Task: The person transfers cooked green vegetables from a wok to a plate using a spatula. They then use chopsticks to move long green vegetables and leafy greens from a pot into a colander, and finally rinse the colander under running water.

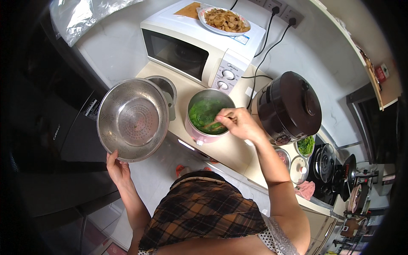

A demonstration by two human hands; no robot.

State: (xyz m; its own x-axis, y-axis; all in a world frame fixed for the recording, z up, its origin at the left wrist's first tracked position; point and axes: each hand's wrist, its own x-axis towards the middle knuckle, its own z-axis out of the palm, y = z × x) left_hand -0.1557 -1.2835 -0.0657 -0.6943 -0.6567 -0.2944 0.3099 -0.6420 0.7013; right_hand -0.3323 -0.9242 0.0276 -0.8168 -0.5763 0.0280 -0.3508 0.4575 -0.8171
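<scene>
My left hand (118,166) grips the lower rim of a perforated stainless steel colander (140,119), which is tilted so its nearly bare inside shows; a few small bits lie at its bottom. With my right hand (237,122) I hold wooden chopsticks (214,123), their tips down in a pink electric pot (207,137). Leafy greens (200,111) float in liquid inside that pot. Behind the colander, partly hidden by it, is a metal container (165,86) on the counter.
Behind the pot is a white microwave (178,47) bearing a plate of cooked food (226,21). A dark brown electric cooker (287,108) stands to the right. Past it are a bowl of greens (306,146), a glass lid (299,170), a pink cloth (305,190) and a stove (325,188).
</scene>
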